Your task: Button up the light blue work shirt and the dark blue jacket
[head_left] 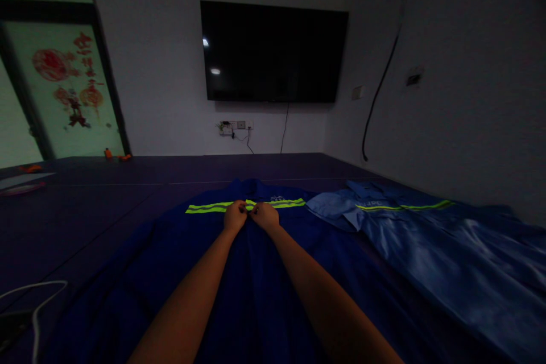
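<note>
A dark blue work jacket [179, 261] with a yellow-green reflective stripe lies spread flat in front of me, its collar pointing away. My left hand [235, 217] pinches the jacket's front edge at the stripe, just left of the centre line. Close beside it, my right hand [265, 216] is closed on the other side of the same front opening. The fingertips nearly meet, and whatever small fastener may be between them is hidden. White lettering shows on the chest above the stripe, right of my right hand.
A lighter blue work jacket [409, 244] with a thin yellow stripe lies at the right. Both rest on a dark purple surface [106, 205]. A white cable [36, 318] curls at the lower left. Small orange objects [123, 157] sit by the door; a television [275, 51] hangs ahead.
</note>
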Available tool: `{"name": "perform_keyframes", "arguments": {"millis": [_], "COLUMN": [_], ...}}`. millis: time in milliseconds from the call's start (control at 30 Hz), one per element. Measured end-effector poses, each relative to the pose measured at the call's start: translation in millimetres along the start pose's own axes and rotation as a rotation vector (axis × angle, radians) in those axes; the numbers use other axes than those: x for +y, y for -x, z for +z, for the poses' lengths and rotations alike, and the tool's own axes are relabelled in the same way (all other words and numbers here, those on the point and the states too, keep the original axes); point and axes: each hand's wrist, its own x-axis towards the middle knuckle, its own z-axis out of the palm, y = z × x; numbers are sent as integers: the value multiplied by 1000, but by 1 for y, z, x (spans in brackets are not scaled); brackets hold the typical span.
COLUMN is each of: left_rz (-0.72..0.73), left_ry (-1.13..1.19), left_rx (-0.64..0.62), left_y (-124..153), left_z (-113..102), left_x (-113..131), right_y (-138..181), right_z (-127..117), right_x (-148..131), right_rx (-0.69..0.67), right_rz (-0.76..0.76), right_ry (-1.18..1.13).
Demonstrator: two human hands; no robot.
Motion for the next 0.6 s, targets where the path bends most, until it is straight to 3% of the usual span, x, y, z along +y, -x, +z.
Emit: {"name": "perform_keyframes", "arguments": {"millis": [600], "left_rz": [-25], "left_ry": [-54], "left_rx": [-39], "left_y": [0], "left_z": [0], "left_x": [0], "right_y": [-3], "right_z": [1], "right_x": [0], "right_rx": [-30], "right_rz": [-26], "right_ry": [49]}}
